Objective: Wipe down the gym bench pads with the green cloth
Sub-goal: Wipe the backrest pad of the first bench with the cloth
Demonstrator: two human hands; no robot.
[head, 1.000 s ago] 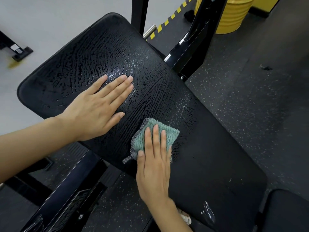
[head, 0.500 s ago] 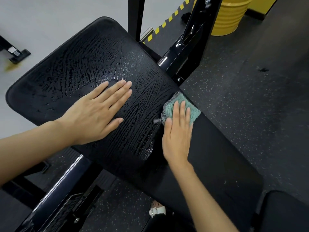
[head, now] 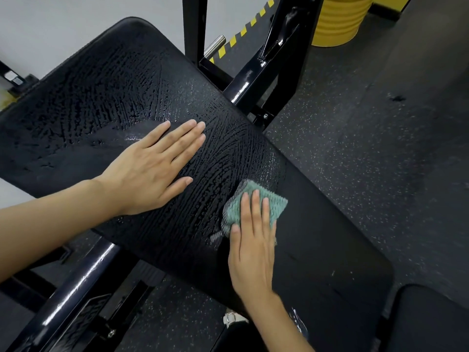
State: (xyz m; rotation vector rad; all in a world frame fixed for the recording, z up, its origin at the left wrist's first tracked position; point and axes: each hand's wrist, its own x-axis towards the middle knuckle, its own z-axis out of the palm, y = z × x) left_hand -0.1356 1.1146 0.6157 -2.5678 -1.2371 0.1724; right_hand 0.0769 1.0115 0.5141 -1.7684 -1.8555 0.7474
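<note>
1. Two pads are seen; the nearest, small seat pad (head: 431,323) looks dry and is judged unwiped.
2. The green cloth (head: 275,203) is pressed on the long bench pad (head: 330,250) by the right hand (head: 252,252), fingers straight.
3. The left hand (head: 149,171) is laid flat beside it, holding nothing.
4. Beyond them the pad is streaked wet; nearer, it looks dry.
5. The yellow drum (head: 337,19) is farthest; its contents are hidden.

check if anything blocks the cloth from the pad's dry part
Nothing visible does. The right hand presses the green cloth on the bench pad, beside its bare dry part; the left hand rests on the wet side.
</note>
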